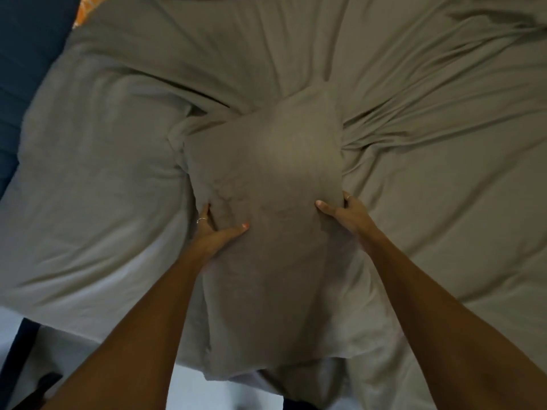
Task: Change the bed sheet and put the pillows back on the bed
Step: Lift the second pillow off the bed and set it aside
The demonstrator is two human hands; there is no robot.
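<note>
I find the grey sheet (414, 119) spread on the bed but wrinkled, not yet smoothed. My left hand (211, 229) and right hand (344, 213) each grip the pillow (266, 161) at mid-bed; placement remains.

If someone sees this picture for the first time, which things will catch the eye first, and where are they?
First, the two bare hands in the middle: the left hand and the right hand grip the near corners of a plump grey-brown fabric pillow, thumbs on top. Around it spreads the wrinkled grey-brown bed sheet, its folds running toward the pillow. At the top left, a small orange patterned patch shows beside a dark blue surface.
</note>
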